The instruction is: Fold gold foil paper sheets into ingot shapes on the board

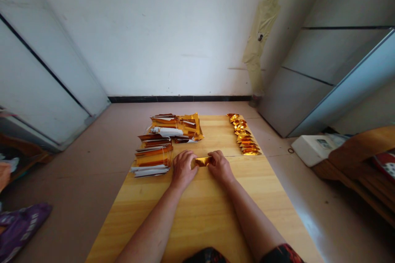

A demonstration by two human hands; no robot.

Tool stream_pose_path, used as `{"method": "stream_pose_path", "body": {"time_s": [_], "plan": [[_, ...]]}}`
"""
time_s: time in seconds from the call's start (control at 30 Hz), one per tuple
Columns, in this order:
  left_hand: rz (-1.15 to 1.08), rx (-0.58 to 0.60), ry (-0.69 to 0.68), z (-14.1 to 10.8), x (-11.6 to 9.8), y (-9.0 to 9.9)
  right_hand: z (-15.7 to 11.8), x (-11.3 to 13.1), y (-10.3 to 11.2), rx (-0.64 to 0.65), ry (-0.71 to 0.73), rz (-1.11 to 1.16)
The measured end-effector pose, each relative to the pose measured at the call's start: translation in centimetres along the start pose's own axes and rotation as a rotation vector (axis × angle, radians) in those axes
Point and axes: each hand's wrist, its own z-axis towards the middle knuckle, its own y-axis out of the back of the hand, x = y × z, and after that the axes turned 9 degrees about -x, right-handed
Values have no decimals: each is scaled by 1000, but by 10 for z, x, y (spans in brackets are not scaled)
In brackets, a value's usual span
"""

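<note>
Between my two hands lies a small piece of shiny gold foil paper point(203, 161), low over the wooden table point(197, 209). My left hand point(184, 166) pinches its left end, and my right hand point(220, 166) has its fingers closed on the right end. Just left of my left hand are bundles of flat gold and white foil sheets point(154, 154), with another stack of gold sheets point(188, 125) behind them. Beyond my right hand, a row of folded gold foil pieces point(245, 135) runs along the table's right edge.
A white wall point(173, 37) with a dark skirting strip stands past the table. At right are a grey refrigerator point(317, 57), a white box point(313, 150) and wooden furniture point(348, 164). A purple bag point(23, 228) lies at lower left.
</note>
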Motion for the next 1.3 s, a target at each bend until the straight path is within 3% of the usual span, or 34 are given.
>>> {"method": "stream_pose_path", "body": {"time_s": [0.27, 0.6, 0.83, 1.3], "plan": [[-85, -70, -119, -2, 3, -3, -9, 8, 6, -92, 120, -177], [-142, -157, -144, -2, 5, -3, -15, 7, 12, -20, 202, -397], [-136, -161, -107, 0, -1, 4, -19, 9, 17, -90, 355, -530], [-189, -166, -187, -1, 0, 3, -17, -1, 5, -108, 400, -390]]}}
